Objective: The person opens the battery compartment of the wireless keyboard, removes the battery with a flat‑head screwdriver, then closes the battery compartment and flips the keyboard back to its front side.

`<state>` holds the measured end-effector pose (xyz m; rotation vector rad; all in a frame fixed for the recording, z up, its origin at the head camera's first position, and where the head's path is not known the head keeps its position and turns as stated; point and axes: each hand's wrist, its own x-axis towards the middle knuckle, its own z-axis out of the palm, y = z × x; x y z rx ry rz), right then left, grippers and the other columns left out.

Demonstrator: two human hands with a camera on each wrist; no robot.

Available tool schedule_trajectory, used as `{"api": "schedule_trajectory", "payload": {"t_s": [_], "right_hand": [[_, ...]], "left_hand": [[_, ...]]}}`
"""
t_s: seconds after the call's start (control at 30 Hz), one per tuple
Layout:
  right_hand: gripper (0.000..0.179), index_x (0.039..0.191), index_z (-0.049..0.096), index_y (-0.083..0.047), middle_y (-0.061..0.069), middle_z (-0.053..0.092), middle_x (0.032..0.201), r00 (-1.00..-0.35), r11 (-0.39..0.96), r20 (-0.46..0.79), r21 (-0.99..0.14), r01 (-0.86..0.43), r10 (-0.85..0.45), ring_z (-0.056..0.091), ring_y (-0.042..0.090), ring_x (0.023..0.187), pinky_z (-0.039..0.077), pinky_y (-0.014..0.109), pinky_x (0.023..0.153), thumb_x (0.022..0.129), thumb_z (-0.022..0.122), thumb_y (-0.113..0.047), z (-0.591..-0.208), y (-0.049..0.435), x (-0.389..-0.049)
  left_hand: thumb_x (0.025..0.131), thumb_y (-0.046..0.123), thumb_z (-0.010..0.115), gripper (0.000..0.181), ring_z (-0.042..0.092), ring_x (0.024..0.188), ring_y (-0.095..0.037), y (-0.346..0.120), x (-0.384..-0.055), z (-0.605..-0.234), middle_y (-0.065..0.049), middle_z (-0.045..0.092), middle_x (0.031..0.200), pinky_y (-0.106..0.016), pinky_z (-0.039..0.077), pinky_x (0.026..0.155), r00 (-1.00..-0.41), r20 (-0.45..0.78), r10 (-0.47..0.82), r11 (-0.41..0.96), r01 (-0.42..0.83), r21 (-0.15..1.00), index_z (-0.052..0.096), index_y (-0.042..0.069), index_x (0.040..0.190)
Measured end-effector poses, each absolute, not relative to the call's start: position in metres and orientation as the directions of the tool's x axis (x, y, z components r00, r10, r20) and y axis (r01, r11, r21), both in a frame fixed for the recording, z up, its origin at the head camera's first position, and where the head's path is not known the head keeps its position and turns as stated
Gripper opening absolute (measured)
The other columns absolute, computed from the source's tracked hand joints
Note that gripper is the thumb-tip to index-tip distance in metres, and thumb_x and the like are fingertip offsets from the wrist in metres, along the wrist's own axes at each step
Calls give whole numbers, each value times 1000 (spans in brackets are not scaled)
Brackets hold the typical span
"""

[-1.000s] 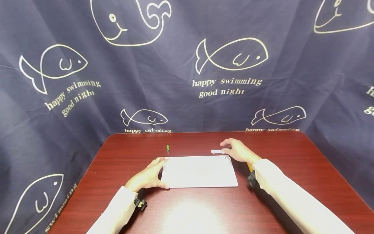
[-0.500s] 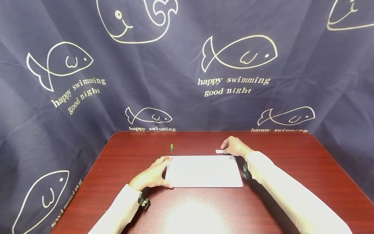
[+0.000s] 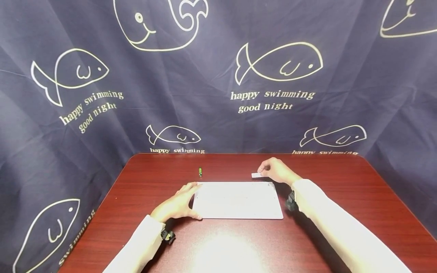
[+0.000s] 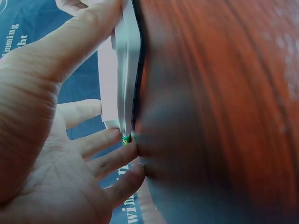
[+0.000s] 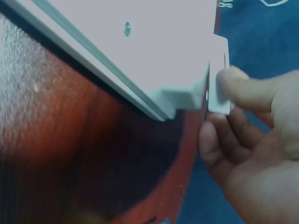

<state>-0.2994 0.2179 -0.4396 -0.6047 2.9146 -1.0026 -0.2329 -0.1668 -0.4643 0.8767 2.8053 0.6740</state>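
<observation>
A flat white board, probably a keyboard lying face down (image 3: 237,201), is on the table in the head view. My left hand (image 3: 175,204) spans its left end, thumb at the near edge and fingertips at the far edge; the left wrist view shows the fingers spread. Beyond its far right corner, my right hand (image 3: 278,170) pinches a small white strip, which looks like a battery cover (image 5: 218,70). In the right wrist view, the thumb presses the strip's face, close beside the keyboard's corner. A small green battery (image 3: 200,172) stands or lies past the far left corner.
The reddish-brown wooden table (image 3: 341,189) carries everything. Behind its far edge hangs a dark blue curtain (image 3: 218,113) with fish drawings. Dark wrist cameras (image 3: 168,236) sit below both wrists.
My right fingers have closed around the white cover and raised it slightly. The yellow thing glimpsed beneath my right wrist is now hidden. My left hand stays on the keyboard; the head view shifted slightly.
</observation>
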Motion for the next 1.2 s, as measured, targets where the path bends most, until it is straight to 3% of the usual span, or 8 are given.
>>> {"api": "schedule_trajectory", "payload": {"t_s": [0.33,0.97,1.2], "right_hand": [[12,84,73,-12,-4,68,78,-849,660,85,-591,-465,-521,57,12,73,45,33,70,81,70,-1,-431,221,-283],[11,85,74,-9,2,69,78,-851,653,68,-611,-448,-520,60,12,73,48,33,69,80,70,-1,-437,224,-278],[11,88,76,-11,-4,65,83,-865,693,63,-571,-440,-498,57,14,75,45,31,66,78,73,-5,-433,223,-272]], "left_hand": [[60,45,87,104,33,130,-35,-168,-234,-465,-16,33,144,-55,29,100,-814,24,580,729,532,431,38,10,144],[60,46,86,104,32,131,-34,-167,-233,-467,-15,33,145,-55,28,101,-818,23,575,730,526,437,37,12,145],[59,45,87,104,34,129,-35,-168,-233,-466,-15,33,144,-55,30,100,-816,31,577,723,528,445,37,11,144]]}}
